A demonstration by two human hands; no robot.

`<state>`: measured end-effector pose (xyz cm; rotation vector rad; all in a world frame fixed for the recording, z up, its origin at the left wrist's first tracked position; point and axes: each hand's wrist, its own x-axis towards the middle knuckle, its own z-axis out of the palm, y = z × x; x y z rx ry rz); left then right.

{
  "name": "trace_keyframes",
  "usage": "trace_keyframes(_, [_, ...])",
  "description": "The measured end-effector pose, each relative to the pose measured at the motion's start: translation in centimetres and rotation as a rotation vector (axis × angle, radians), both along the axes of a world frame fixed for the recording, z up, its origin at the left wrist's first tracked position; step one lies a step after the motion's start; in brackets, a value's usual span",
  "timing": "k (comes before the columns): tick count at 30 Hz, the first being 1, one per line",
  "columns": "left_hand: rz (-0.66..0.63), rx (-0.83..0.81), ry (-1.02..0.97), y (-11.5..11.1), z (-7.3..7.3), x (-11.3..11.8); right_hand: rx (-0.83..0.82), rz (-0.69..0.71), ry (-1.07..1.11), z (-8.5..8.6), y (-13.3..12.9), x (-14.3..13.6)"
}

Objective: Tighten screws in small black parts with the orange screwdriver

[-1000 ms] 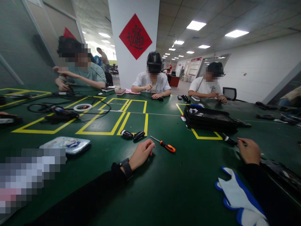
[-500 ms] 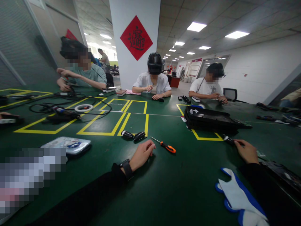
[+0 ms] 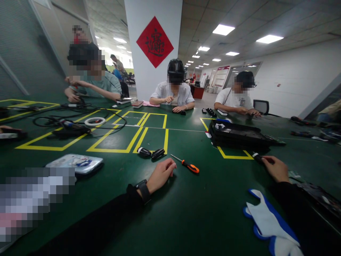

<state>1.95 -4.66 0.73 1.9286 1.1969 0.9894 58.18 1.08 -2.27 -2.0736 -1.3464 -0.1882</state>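
Black tube (image 3: 257,157) is pinched by the right hand (image 3: 276,169) at right, just beside the yellow tape (image 3: 236,156), beyond the glove (image 3: 269,217). Left hand (image 3: 161,174) is rested half curled on the bench (image 3: 207,206), near the screwdriver (image 3: 189,166); whether anything is gripped cannot be told.

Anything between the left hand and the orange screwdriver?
Nothing visible. Only green tabletop shows between the left hand and the orange screwdriver. The nearest black part lies beyond the hand, left of the screwdriver's tip, outside that gap.
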Motion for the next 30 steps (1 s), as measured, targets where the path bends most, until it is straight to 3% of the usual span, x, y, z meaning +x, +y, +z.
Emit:
trace_keyframes(15, [0.002, 0.003, 0.014, 0.0, -0.1, 0.0, 0.045, -0.015, 0.117, -0.6, 0.8, 0.2])
trace_keyframes(21, [0.002, 0.002, 0.010, -0.1, 0.2, 0.0, -0.022, 0.006, -0.092, -0.4, 0.6, -0.3])
trace_keyframes(27, [-0.014, 0.007, 0.047, -0.3, 0.2, 0.1, 0.028, 0.001, -0.253, 0.0, -0.1, -1.3])
trace_keyframes(30, [0.040, 0.106, 0.138, -0.1, 0.6, -0.2, 0.055, -0.018, -0.332, 0.2, -0.4, -2.0])
